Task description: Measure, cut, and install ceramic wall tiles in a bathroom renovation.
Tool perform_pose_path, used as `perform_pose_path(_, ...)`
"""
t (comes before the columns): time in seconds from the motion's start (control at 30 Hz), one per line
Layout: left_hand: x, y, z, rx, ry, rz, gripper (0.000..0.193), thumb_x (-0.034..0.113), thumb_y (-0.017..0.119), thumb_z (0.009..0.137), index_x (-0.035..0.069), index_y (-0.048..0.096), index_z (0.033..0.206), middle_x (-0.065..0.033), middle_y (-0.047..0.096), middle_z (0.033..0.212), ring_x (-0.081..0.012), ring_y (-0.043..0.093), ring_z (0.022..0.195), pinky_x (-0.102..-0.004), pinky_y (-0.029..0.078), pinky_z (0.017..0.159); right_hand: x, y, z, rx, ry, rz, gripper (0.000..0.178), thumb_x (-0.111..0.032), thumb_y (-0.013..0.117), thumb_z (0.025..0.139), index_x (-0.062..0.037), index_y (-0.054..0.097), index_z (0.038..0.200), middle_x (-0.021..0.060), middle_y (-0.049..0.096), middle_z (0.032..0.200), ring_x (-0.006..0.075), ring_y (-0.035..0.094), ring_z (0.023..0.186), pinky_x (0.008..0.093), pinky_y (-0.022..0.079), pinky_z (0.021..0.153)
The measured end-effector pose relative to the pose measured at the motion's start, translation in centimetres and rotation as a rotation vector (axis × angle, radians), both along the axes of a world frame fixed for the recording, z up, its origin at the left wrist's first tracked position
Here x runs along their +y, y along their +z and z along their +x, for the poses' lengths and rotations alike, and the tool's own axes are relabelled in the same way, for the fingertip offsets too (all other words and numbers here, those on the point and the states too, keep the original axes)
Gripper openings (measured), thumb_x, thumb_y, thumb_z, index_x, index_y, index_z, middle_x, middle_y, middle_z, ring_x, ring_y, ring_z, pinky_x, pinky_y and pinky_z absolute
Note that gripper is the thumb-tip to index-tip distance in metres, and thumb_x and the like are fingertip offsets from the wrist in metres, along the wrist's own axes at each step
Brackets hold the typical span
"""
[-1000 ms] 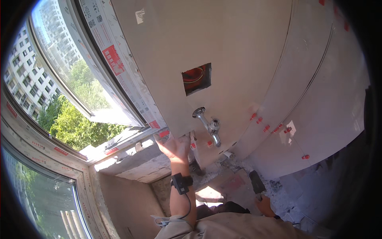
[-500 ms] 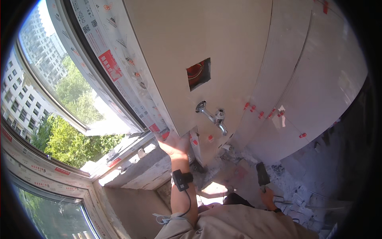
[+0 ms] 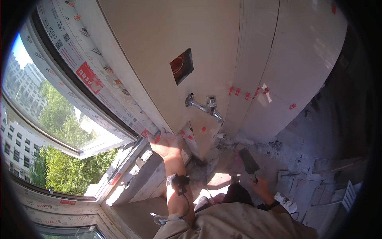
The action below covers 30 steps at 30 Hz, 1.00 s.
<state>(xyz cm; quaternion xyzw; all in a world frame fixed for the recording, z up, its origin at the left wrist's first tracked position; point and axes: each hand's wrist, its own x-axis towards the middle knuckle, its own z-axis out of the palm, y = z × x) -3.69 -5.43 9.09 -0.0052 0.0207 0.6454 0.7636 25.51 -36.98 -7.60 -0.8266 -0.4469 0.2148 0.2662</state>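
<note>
My left hand [image 3: 168,145] is raised, its fingers stretched out against the bottom corner of a large beige wall tile [image 3: 151,51], beside the window frame. Part of the fingers is lost in bright sunlight. Lower and to the right, my right hand [image 3: 261,189] grips the handle of a trowel [image 3: 248,161]. Its dark, flat blade points up and away over the rubble-strewn floor, touching nothing that I can make out. Above and between my hands, a chrome tap [image 3: 206,106] sticks out of the tiled wall.
A square cutout [image 3: 182,66] with reddish pipe inside sits above the tap. Red tile clips [image 3: 247,96] line the joints on the right. At left, an open window [image 3: 59,115] swings by a rough sill [image 3: 145,175]. Debris [image 3: 314,179] covers the floor at right.
My view has turned, so the wall and tap appear farther left. The trowel blade now leans more to the left. My left hand stays at the tile's bottom corner.
</note>
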Motion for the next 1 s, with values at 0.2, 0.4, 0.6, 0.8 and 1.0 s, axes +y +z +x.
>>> perform_pose_path(0.2,-0.4,0.1,-0.2,-0.057,0.033,0.012,0.073,0.049,0.049,0.094,0.0,0.031,0.145,-0.0146,0.044,0.143,-0.0292,0.043,0.133,-0.0433,0.034,0.111,-1.0,-1.6,-0.3,0.011,0.035,0.034,0.044,-0.04,0.076,0.075,0.0015,0.063,0.085,0.0204,0.062,0.071,0.037,0.062,0.066,0.0456,0.047,0.061)
perform_pose_path(0.4,-0.3,-0.9,-0.9,0.014,0.048,0.028,0.069,0.048,0.046,0.094,-0.001,0.034,0.141,-0.0181,0.046,0.141,-0.0322,0.045,0.131,-0.0495,0.035,0.109,-0.3,-1.1,1.6,0.17,-0.01,-0.013,0.048,-0.042,0.075,0.075,-0.0004,0.065,0.096,0.0207,0.066,0.079,0.0367,0.066,0.074,0.0453,0.051,0.068)
perform_pose_path(0.6,-0.4,-0.9,-1.0,-0.082,0.015,-0.051,0.068,0.046,0.047,0.093,-0.002,0.035,0.14,-0.0193,0.046,0.14,-0.033,0.047,0.129,-0.0515,0.037,0.107,-0.5,-0.9,3.3,0.041,0.03,-0.017,0.049,-0.043,0.075,0.075,-0.0012,0.066,0.1,0.0207,0.067,0.082,0.0372,0.067,0.077,0.0447,0.052,0.071)
perform_pose_path(0.8,-0.9,0.2,-1.1,0.006,0.002,-0.132,0.069,0.047,0.046,0.092,-0.002,0.037,0.139,-0.0207,0.046,0.14,-0.0324,0.041,0.134,-0.0533,0.028,0.111,-2.1,-1.9,3.2,-0.02,0.038,-0.053,0.05,-0.045,0.075,0.075,-0.0002,0.065,0.094,0.0203,0.066,0.076,0.0382,0.066,0.074,0.0454,0.052,0.069)
perform_pose_path(1.0,-2.1,2.6,-0.7,0.016,-0.021,-0.29,0.075,0.049,0.05,0.09,-0.007,0.036,0.138,-0.0224,0.047,0.139,-0.0333,0.041,0.134,-0.056,0.023,0.113,-2.7,-1.9,2.3,-0.012,0.002,-0.036,0.047,-0.044,0.074,0.076,-0.0004,0.063,0.088,0.021,0.064,0.074,0.0383,0.066,0.073,0.0459,0.051,0.067)
